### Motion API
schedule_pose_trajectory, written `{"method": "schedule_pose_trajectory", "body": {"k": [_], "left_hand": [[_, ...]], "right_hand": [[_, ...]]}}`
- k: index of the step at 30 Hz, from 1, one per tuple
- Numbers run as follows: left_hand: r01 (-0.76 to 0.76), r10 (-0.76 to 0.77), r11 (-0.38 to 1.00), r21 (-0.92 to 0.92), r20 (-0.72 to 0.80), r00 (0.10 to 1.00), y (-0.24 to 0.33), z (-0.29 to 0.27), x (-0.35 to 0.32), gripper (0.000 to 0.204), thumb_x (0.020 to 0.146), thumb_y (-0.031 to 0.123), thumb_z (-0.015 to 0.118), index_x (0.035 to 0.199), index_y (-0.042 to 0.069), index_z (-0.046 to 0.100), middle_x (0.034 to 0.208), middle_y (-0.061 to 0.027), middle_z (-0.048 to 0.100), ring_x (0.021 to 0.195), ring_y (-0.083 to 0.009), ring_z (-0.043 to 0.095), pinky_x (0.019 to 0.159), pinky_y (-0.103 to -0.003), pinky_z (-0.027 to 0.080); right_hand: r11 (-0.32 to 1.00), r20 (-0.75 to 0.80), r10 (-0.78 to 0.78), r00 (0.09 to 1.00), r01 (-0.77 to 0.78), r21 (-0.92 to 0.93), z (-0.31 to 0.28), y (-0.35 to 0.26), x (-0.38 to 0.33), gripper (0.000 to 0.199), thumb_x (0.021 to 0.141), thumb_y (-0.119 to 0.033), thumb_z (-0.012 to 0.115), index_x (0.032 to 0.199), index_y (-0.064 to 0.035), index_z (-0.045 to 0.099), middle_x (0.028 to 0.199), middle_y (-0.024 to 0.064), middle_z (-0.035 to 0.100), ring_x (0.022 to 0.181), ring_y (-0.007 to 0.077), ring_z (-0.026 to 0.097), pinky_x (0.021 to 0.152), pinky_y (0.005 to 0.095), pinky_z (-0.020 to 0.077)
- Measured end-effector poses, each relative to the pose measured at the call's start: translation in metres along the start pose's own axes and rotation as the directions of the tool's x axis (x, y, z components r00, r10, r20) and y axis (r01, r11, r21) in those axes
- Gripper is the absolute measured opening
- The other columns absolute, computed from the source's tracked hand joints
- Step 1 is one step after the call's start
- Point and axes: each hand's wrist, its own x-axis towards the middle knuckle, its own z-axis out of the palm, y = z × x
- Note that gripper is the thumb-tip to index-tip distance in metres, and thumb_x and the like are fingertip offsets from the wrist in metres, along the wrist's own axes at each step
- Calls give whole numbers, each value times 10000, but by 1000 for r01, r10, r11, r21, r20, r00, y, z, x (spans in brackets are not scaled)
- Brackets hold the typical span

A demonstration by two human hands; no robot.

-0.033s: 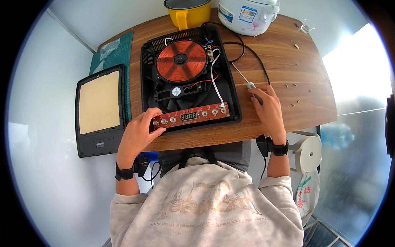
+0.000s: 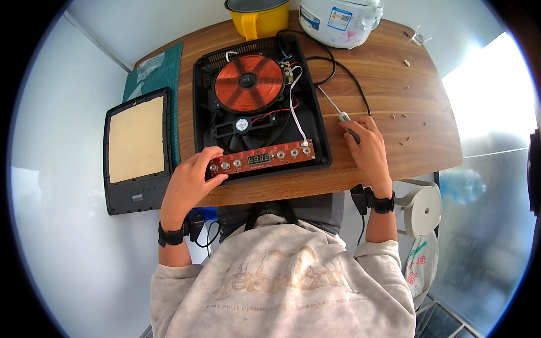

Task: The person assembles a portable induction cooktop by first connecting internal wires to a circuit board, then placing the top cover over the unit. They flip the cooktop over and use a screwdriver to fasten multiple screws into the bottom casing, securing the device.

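An opened black induction cooker (image 2: 315, 129) lies on the wooden table (image 2: 389, 84), showing its copper coil (image 2: 248, 83), a round fan (image 2: 242, 125) and a red control board (image 2: 265, 159) along the near edge. My left hand (image 2: 189, 186) grips the left end of that board, thumb on its front edge. To the cooker's right, my right hand (image 2: 367, 149) is closed over the black handle of a screwdriver (image 2: 338, 112), whose metal shaft points away to the upper left across the table.
The cooker's removed top panel (image 2: 138, 149) lies left of the table, beside a green cutting mat (image 2: 155, 70). A yellow pot (image 2: 256, 19) and a white rice cooker (image 2: 338, 19) stand at the back. A black cord (image 2: 349, 76) and several loose screws (image 2: 406, 118) lie at right.
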Motion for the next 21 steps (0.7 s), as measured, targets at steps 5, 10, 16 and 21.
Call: {"method": "schedule_pose_trajectory", "body": {"k": [5, 10, 16, 21], "left_hand": [[-5, 5, 1000, 1, 2, 1000, -1, 1, -1, 512, 813, 125, 828, 1229, 83, 533, 1196, -119, 715, 1106, -320, 702, 931, -389, 572], [25, -26, 996, -91, -9, 1000, -4, 3, -3, 504, 820, 117, 822, 1224, 64, 526, 1199, -121, 711, 1112, -308, 707, 943, -375, 569], [-33, 28, 997, -68, -72, 997, -4, 6, -3, 461, 822, 144, 823, 1202, 84, 568, 1108, -121, 721, 1017, -320, 705, 875, -392, 568], [-39, 40, 999, 18, -42, 998, -5, 1, -7, 419, 823, 128, 821, 1182, 55, 617, 1199, -122, 712, 1106, -293, 692, 965, -390, 552]], "right_hand": [[998, -1, -57, 998, 57, -37, 2, 2, -4, 255, 881, 11, 686, 1118, -64, 739, 1116, 151, 620, 997, 370, 648, 864, 445, 531], [999, 60, -31, 998, 32, -10, -2, 1, -5, 287, 877, 7, 685, 1151, -69, 723, 1142, 161, 603, 1036, 370, 629, 898, 441, 521], [999, 69, -48, 996, 49, -4, -1, 6, -7, 292, 876, -11, 689, 1159, -77, 719, 1158, 162, 595, 1059, 368, 617, 920, 438, 514], [994, 102, -83, 991, 90, -66, -2, 3, -7, 314, 873, -24, 685, 1180, -84, 718, 1172, 156, 597, 1108, 364, 597, 950, 434, 503]]}}
